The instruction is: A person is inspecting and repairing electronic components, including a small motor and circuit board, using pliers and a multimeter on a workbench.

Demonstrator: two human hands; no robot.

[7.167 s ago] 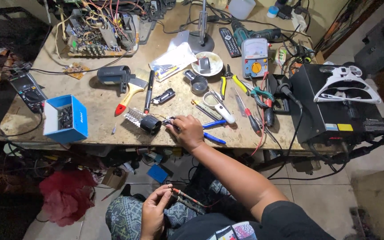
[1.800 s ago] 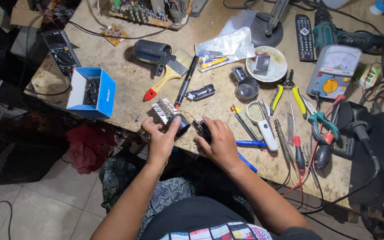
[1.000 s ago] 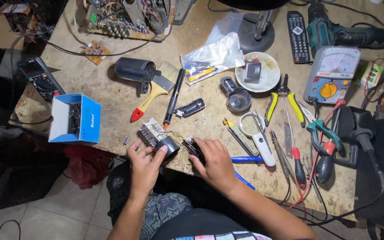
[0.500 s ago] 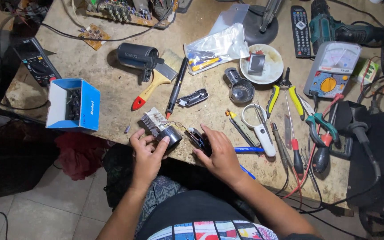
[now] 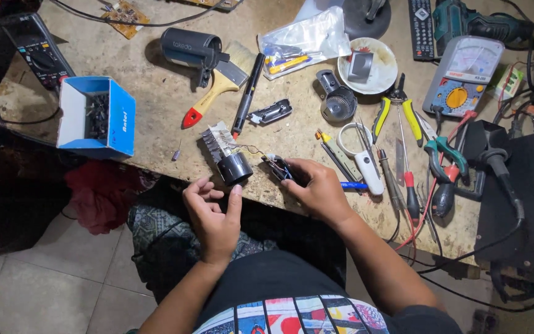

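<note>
Head view, from your left: a black multimeter (image 5: 38,49) lies at the bench's far corner, and beside it a blue and white cardboard box (image 5: 97,117) stands open, with a heap of small dark parts inside. Next comes a black cylinder (image 5: 190,48) lying on its side, touching a wooden brush with a red-tipped handle (image 5: 208,102). Your left hand (image 5: 212,213) is half open, palm up at the bench edge, holding nothing, its fingertip touching the round black motor (image 5: 236,168) of a small finned assembly (image 5: 219,141). Thin wires run from that to the small black part (image 5: 279,168) pinched in your right hand (image 5: 316,188) on the bench top. Farther back, a clear plastic bag (image 5: 307,40) holds some pens. The white dish (image 5: 367,65) holds a small grey block. Pliers and screwdrivers lie to the right.
</note>
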